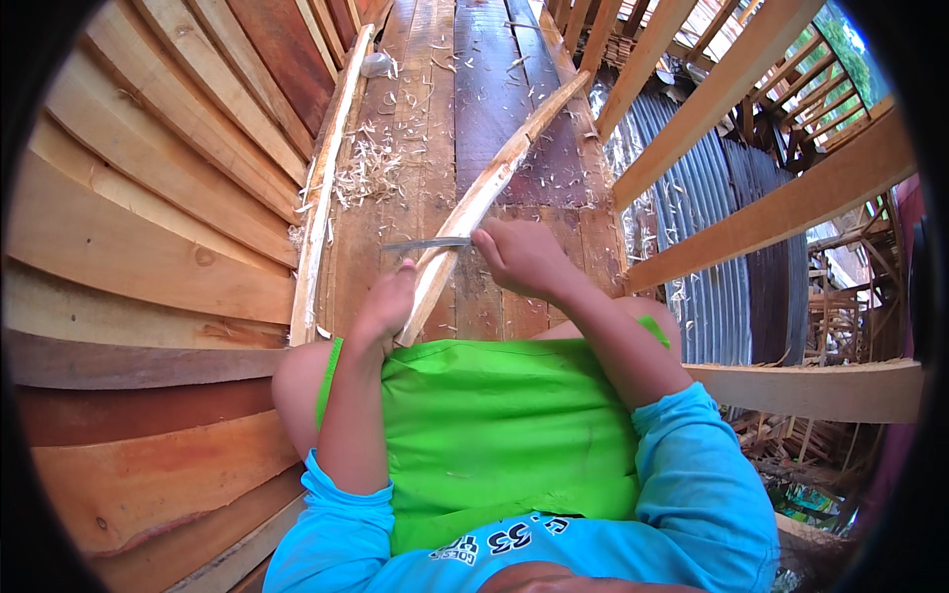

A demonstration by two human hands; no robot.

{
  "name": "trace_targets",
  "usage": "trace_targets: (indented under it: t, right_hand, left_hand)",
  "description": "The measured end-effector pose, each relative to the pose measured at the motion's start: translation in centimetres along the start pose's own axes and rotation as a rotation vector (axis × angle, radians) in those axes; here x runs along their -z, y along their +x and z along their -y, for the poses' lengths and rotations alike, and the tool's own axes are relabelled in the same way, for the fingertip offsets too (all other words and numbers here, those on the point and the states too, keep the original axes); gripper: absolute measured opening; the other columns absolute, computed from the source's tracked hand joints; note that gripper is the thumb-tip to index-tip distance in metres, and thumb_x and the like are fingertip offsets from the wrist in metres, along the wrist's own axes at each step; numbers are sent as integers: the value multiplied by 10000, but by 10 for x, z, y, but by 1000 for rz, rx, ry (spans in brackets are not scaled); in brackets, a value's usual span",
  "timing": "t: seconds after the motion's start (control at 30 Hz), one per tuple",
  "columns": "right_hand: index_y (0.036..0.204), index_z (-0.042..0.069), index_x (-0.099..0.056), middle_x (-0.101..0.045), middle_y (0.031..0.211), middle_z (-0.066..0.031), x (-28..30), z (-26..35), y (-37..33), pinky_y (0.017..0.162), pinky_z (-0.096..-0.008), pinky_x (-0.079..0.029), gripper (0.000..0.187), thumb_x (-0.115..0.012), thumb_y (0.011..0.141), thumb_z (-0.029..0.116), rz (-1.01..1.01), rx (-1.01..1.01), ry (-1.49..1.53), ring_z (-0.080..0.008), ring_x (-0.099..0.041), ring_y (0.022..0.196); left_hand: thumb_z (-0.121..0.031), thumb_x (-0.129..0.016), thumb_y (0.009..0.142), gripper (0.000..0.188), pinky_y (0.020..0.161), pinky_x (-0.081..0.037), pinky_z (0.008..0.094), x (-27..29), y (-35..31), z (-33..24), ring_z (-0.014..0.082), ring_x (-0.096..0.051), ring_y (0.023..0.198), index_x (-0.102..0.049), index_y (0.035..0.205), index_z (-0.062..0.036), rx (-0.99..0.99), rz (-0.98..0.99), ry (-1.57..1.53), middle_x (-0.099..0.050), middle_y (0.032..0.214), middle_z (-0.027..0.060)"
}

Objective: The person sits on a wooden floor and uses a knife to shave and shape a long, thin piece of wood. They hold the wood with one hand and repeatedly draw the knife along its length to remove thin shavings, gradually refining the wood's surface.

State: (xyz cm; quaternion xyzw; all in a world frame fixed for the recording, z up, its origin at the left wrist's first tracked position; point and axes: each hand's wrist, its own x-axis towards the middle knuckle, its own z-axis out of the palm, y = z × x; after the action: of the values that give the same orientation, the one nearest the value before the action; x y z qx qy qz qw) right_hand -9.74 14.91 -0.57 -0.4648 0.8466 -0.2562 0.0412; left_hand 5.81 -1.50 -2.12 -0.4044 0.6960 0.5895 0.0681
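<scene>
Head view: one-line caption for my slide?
Right hand gripping a blade across a wooden strip, left hand close by, pale shavings scattered over the boards.

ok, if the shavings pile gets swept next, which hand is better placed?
Probably left: the left hand is nearer the shavings pile, both left of the wood strip. The right hand is across the strip, closed at the blade's right end. Left grip is unclear.
</scene>
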Motion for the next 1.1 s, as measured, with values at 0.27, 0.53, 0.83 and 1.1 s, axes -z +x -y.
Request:
trace_targets:
  t: [0.27,0.53,0.83,1.1]
  right_hand:
    - [681,26,-657,-619,652,-217,17,-5,-5,633,-488,-486,590,-366,972,448,133,-132,-13,-371,-635,652]
    - [501,23,-569,-532,491,-211,-15,-1,1,488,-502,-448,582,-361,939,344,-152,-152,-132,-381,-551,443]
    - [502,52,-584,-533,436,-121,-16,-11,5,409,-427,-456,591,-335,963,327,-159,-227,-266,-263,-559,388]
    - [646,49,-689,-611,550,-178,-9,18,-2,542,-482,-508,571,-318,950,359,-45,-296,-209,-351,-625,513]
  left_hand:
    - [-418,-342,1017,589,953,-403,381,-3,-6,-7,310,-580,1083,-537,1221,98,55,73,-42,-607,1158,262]
    - [-435,-340,1014,574,900,-421,396,-1,0,5,305,-597,1025,-581,1126,74,-7,36,48,-629,1089,251]
    - [-425,-339,1011,580,826,-442,406,-7,-15,-15,279,-612,824,-607,992,88,35,21,-68,-646,874,179]
    - [-424,-343,1011,584,826,-441,411,0,7,11,283,-614,832,-604,973,98,9,-1,-14,-643,868,189]
